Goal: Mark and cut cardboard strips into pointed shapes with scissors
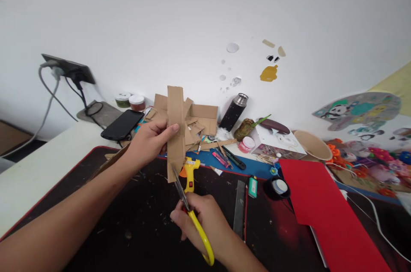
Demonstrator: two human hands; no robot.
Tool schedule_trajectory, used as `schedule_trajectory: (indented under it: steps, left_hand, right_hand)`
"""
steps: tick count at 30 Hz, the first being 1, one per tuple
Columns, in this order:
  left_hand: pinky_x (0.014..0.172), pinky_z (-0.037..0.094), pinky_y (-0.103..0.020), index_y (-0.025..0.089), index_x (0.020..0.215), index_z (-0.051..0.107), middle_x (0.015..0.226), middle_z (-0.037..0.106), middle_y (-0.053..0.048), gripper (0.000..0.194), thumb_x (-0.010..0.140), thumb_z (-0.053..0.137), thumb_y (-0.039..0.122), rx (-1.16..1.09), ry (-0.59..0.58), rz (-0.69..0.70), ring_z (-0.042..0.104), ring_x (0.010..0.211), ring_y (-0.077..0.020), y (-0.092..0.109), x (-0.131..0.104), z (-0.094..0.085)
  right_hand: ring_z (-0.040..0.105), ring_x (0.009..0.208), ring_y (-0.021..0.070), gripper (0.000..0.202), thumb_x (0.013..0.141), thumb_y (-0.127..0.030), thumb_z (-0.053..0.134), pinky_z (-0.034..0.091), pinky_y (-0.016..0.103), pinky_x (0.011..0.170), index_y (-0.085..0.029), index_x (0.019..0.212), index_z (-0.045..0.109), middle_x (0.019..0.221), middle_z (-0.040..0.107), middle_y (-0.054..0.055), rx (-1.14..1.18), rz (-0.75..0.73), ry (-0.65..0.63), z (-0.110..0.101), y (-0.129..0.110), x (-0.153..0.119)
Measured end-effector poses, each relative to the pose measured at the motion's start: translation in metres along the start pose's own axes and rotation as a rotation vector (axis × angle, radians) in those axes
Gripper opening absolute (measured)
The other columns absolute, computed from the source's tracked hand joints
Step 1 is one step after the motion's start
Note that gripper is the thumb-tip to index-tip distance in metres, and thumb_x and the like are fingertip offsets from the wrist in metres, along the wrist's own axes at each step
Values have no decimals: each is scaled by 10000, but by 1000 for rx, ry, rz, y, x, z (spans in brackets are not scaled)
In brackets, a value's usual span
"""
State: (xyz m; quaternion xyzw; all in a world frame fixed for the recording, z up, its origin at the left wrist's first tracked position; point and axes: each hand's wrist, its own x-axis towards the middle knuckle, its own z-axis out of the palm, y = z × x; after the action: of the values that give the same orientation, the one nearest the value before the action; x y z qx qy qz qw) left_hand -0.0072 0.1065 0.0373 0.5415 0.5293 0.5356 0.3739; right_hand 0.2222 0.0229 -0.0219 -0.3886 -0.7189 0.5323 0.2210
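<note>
My left hand [154, 137] pinches a long strip of cardboard [176, 109] at its middle, thumb in front, and holds it upright above the desk. The fingers of my right hand [202, 222] are wrapped round scissors [199, 229] with yellow handles. Their blades meet the strip's lower end, one blade showing in front of the cardboard. Behind the blades a yellow hot glue gun [190, 173] lies on the dark mat [138, 216]. Part of it is hidden by the strip.
Cardboard scraps [202, 118] are heaped by the wall. A black flask [233, 112], a utility knife [234, 157], a ruler [239, 207] and an eraser [252, 187] are nearby. Red sheets [324, 203] cover the right side. A phone [122, 124] is at left, near plugged-in cables [53, 92].
</note>
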Motion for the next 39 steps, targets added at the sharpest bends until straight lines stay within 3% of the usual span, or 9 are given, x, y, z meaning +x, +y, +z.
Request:
schedule_trajectory:
  steps: [4,8,12,20,29,39]
  left_hand:
    - [394,333,-229,222,673,617,515,479,62,475,854,766,635,-28,6,-22,392,425,-98,-2,0,2]
    - [386,290,-228,222,656,610,506,450,69,465,851,765,615,-48,17,-26,360,418,-92,-1,-1,3]
    - [388,288,-229,214,690,659,531,512,53,444,828,778,618,-42,50,-47,386,427,-94,3,-3,5]
    - [405,353,-236,200,770,744,649,689,-8,449,787,804,645,-71,71,-106,499,472,-121,1,-3,7]
    - [470,497,-272,206,793,754,733,768,-52,489,749,829,687,-90,84,-127,650,577,-191,-1,-4,9]
    - [516,471,-268,207,704,710,664,686,-18,463,789,762,660,77,104,-11,583,588,-175,3,-8,12]
  right_hand:
    - [631,591,135,361,977,-541,765,448,206,582,-195,885,722,682,686,-8,35,22,-52,-2,-2,0]
    - [554,582,120,589,841,-773,851,407,208,565,-198,940,765,679,648,-37,29,18,-63,-5,-3,-1]
    - [566,588,122,720,760,-869,849,424,213,584,-193,997,779,699,663,-36,71,29,-97,-6,-2,-2]
    - [718,691,179,778,691,-834,922,505,228,639,-196,1108,768,835,787,30,179,45,-158,-6,-2,-3]
    - [619,525,130,641,862,-767,841,440,186,483,-165,1069,764,681,631,-26,171,111,-95,1,0,-6]
    - [587,491,121,619,896,-748,817,444,191,456,-156,1069,770,676,635,-14,182,90,-87,1,4,-3]
